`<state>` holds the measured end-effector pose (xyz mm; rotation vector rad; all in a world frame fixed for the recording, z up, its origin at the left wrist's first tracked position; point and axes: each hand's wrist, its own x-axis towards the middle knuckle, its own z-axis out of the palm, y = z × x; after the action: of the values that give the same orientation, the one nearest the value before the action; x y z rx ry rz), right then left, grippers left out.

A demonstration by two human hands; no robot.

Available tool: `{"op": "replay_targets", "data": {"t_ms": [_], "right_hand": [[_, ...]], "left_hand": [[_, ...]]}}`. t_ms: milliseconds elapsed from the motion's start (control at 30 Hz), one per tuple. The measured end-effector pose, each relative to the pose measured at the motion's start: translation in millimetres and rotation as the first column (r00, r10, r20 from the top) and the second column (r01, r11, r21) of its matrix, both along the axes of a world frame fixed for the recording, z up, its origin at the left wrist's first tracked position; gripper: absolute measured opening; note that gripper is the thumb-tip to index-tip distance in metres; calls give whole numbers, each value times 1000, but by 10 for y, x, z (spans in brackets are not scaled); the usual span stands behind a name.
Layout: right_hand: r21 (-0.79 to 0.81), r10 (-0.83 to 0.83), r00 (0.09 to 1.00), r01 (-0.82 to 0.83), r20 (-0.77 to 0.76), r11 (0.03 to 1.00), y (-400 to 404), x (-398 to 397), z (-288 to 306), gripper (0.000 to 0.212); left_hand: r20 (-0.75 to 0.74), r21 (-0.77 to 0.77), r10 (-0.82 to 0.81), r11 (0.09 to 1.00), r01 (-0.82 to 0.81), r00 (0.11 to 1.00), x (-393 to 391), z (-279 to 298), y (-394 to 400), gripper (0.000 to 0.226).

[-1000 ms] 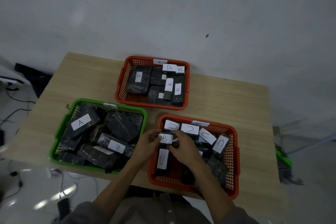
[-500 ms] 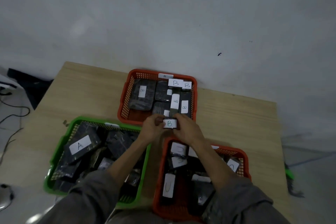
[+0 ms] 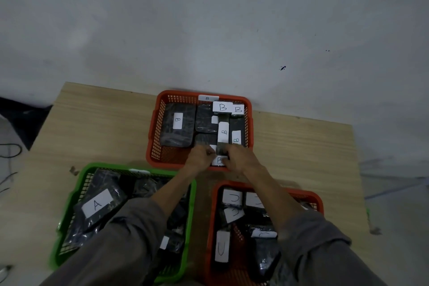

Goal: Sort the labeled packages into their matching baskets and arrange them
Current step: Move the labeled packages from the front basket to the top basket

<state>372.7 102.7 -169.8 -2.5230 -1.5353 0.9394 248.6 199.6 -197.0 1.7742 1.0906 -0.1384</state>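
My left hand [image 3: 199, 156] and my right hand [image 3: 240, 158] both grip a small dark package with a white B label [image 3: 219, 160] at the near edge of the far orange basket [image 3: 155, 146]. That basket holds several dark packages labeled B. The green basket [image 3: 76, 183] at the near left holds dark packages, one labeled A [image 3: 97, 203]. The near orange basket [image 3: 210, 227] at the right holds packages labeled C. My arms cover parts of both near baskets.
The three baskets stand on a light wooden table [image 3: 104, 123] against a pale wall. Bare tabletop lies to the left and right of the far basket. Cables lie on the floor at the left [image 3: 9, 151].
Both hands carried the B package away from the near orange basket and forward to the far orange basket's near edge. The camera tilted with them.
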Motion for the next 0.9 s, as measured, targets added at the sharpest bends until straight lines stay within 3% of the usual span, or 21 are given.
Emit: {"op": "replay_targets", "data": {"t_ms": [133, 300, 467, 667, 900], "right_hand": [[-10, 22, 997, -21, 77, 1000, -9, -14, -34, 33], [35, -70, 996, 68, 50, 997, -97, -43, -15, 38], [140, -131, 991, 126, 25, 982, -336, -49, 72, 25], [225, -117, 993, 117, -10, 967, -854, -140, 216, 27], [188, -56, 997, 45, 58, 981, -2078, -266, 133, 25]], "left_hand": [[-11, 28, -31, 999, 31, 999, 35, 1, -32, 23], [17, 63, -19, 998, 18, 1000, 27, -15, -67, 28], [-9, 231, 10, 973, -8, 1000, -65, 16, -160, 36], [91, 619, -309, 762, 190, 947, -179, 227, -649, 31], [30, 616, -642, 615, 492, 766, -506, 170, -1529, 26]]}}
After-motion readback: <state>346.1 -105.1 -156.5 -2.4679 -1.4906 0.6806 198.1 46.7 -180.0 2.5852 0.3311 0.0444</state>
